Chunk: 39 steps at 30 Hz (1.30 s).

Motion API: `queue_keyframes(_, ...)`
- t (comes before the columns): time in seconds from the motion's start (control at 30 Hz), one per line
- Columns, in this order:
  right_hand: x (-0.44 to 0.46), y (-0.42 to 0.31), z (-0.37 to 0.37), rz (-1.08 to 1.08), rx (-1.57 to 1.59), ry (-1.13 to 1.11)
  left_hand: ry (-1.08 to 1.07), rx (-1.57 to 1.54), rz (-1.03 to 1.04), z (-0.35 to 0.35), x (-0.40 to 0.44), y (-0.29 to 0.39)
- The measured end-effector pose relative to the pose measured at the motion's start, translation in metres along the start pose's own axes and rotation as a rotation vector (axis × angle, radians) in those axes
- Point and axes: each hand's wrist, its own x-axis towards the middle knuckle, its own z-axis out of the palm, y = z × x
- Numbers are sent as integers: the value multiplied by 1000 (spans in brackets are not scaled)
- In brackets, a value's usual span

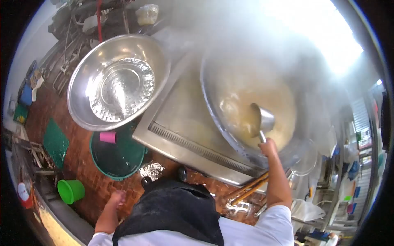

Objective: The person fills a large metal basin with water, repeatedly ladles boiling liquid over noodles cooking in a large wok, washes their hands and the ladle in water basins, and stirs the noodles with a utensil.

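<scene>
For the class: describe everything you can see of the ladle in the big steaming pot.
The ladle looks like shiny grey metal, with a deep, rounded cup and a straight handle. The right hand holds the handle, hiding its far end. The cup is tipped on its side, its mouth facing the picture's left, inside the pot's rim. It appears to meet the cloudy, yellowish-brown liquid; whether it holds any is unclear.
</scene>
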Motion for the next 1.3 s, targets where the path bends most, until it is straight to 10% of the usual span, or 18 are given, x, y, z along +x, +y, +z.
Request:
queue_keyframes(0.23, -57, -94, -34, 442, 1071, -464, -24, -92, 49, -23, 35, -17)
queue_keyframes(0.47, -107, -122, -45, 238, 1325, -580, -11, -17, 63, -41, 49, -32)
queue_keyframes(1.3, -184, -200, -7, -34, 960, -84, -86, -29, 15, -58, 83, -74)
